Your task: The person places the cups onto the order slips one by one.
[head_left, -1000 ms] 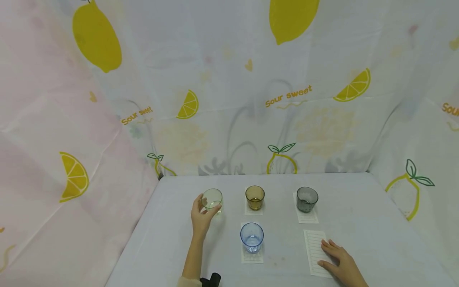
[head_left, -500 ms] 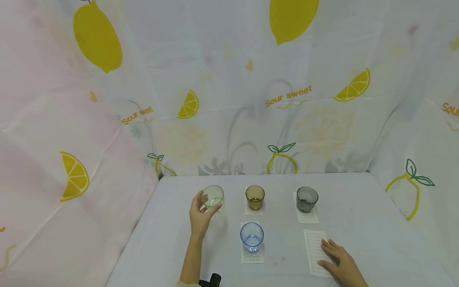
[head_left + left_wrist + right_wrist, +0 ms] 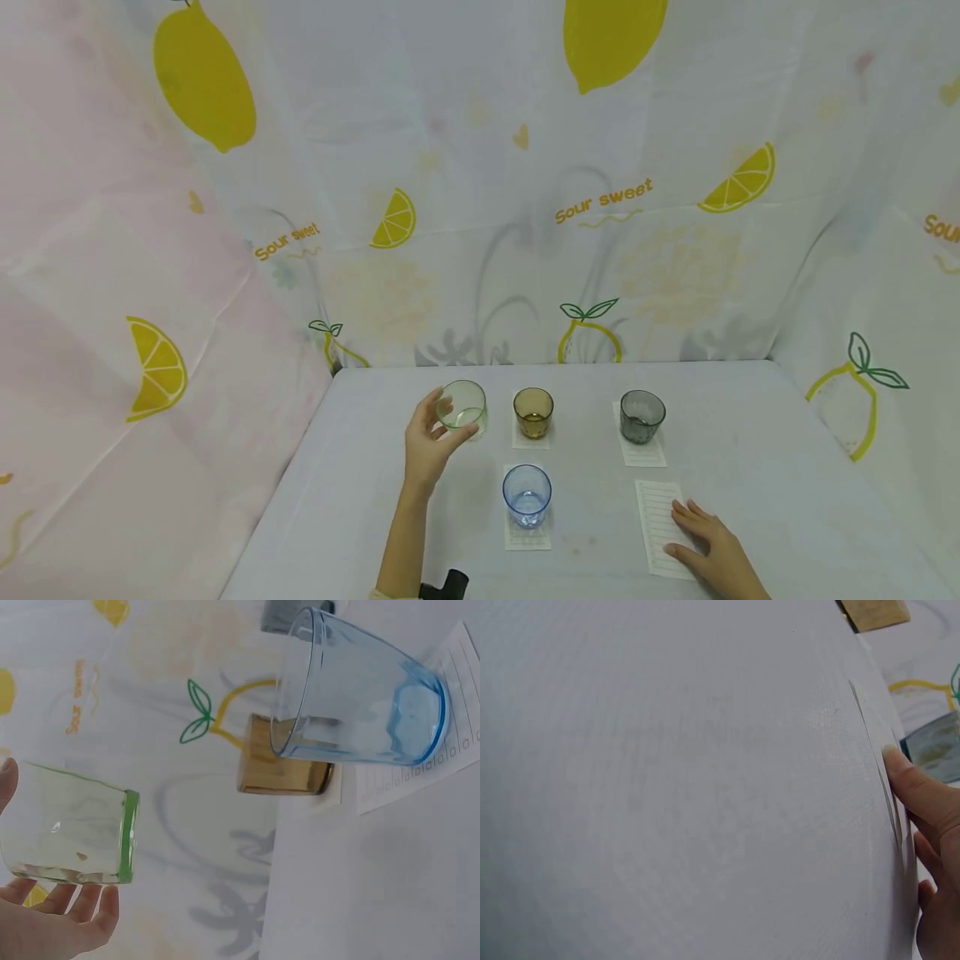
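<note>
My left hand [image 3: 427,446] grips a pale green drinking glass [image 3: 466,407] around its side, thumb toward me and fingers on the far left. In the left wrist view the green glass [image 3: 75,825] is off the table, its thick green base apart from the cloth. My right hand [image 3: 716,552] rests at the front right, fingertips and thumb on a lined paper slip [image 3: 658,521]. The right wrist view shows the thumb [image 3: 915,782] lying over the paper's edge. Right of the green glass stands an amber glass [image 3: 533,415]; a blue glass [image 3: 527,498] is nearer me.
A grey glass [image 3: 642,418] stands upright at the back right on its paper slip [image 3: 646,455]. The amber and blue glasses also stand on slips. White cloth covers the table [image 3: 360,500], and a lemon-print curtain [image 3: 480,275] hangs behind. A black piece [image 3: 447,586] sits by my left wrist.
My left hand has raised the green glass and carried it slightly right, toward the amber glass. My right hand, the paper slips and the other glasses have stayed put.
</note>
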The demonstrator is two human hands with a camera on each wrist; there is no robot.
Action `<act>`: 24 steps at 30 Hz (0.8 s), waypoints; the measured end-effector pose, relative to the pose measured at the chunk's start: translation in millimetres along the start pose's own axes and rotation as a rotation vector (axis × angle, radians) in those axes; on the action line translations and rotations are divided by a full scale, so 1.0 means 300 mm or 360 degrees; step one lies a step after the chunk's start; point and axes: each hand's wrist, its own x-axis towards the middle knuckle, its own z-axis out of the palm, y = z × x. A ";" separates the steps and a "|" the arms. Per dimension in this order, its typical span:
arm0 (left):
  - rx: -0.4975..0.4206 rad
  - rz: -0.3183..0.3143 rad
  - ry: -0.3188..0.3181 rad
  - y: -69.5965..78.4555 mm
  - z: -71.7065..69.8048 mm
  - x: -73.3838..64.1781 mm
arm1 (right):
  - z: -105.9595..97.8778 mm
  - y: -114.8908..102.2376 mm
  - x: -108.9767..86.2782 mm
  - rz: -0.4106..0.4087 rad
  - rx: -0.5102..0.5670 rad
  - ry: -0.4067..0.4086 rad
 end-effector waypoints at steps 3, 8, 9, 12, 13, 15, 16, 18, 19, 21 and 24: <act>-0.0030 0.0017 -0.0026 0.016 0.016 -0.008 | -0.001 0.002 0.000 0.0004 -0.0032 0.0003; -0.0096 0.0017 -0.0087 0.031 0.045 -0.024 | 0.003 0.008 0.002 0.0000 -0.0077 -0.0004; -0.0112 0.0011 -0.0102 0.032 0.051 -0.028 | 0.003 0.009 0.002 -0.0003 -0.0082 -0.0007; -0.0155 0.0003 -0.0149 0.035 0.068 -0.038 | 0.004 0.008 0.001 0.0012 -0.0076 -0.0010; -0.0165 0.0004 -0.0166 0.035 0.074 -0.042 | 0.003 0.007 0.000 0.0018 -0.0069 -0.0011; -0.0183 0.0014 -0.0191 0.037 0.084 -0.050 | 0.003 0.006 -0.001 0.0029 -0.0058 -0.0017; -0.0187 0.0018 -0.0199 0.038 0.089 -0.055 | 0.003 0.006 -0.001 0.0028 -0.0051 -0.0015; -0.0201 0.0027 -0.0216 0.041 0.099 -0.064 | 0.003 0.006 -0.002 0.0018 -0.0049 -0.0006; -0.0205 0.0028 -0.0224 0.042 0.104 -0.069 | 0.004 0.007 -0.002 0.0016 -0.0045 -0.0001; -0.0209 0.0025 -0.0243 0.043 0.116 -0.078 | 0.004 0.006 -0.002 0.0002 -0.0032 0.0011; -0.0230 0.0030 -0.0278 0.043 0.135 -0.092 | 0.005 0.007 -0.003 -0.0013 -0.0005 0.0021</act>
